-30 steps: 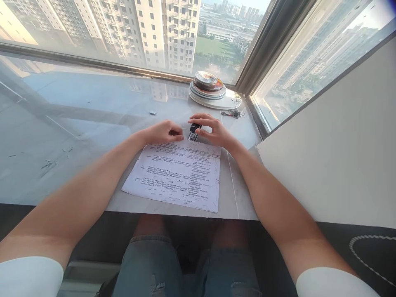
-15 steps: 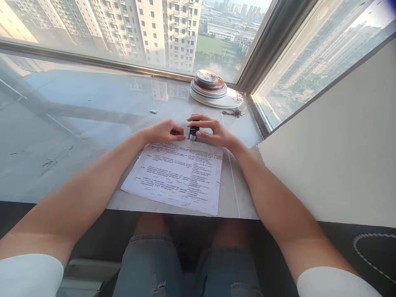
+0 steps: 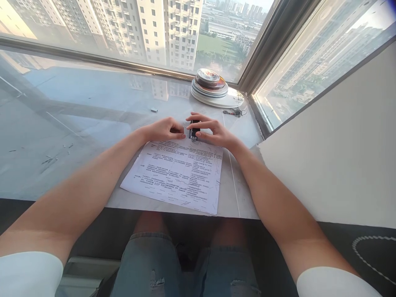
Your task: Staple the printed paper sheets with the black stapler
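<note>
A printed sheet of paper (image 3: 179,173), studded with many staples, lies on the marble sill (image 3: 93,107) in front of me. A small black stapler (image 3: 194,131) stands at the sheet's far edge. My right hand (image 3: 213,130) curls over the stapler, fingers wrapped round it. Just left of the stapler, my left hand (image 3: 163,130) pinches the top edge of the paper with closed fingers.
A stack of plates (image 3: 213,87) sits in the window corner, with a bunch of keys (image 3: 234,112) beside it. A small metal piece (image 3: 154,109) and scattered loose staples (image 3: 52,159) lie on the sill to the left. A white wall (image 3: 324,144) rises on the right.
Both hands and the stapler have stayed at the paper's top edge; my right fingers have closed further over the stapler. The view has shifted slightly.
</note>
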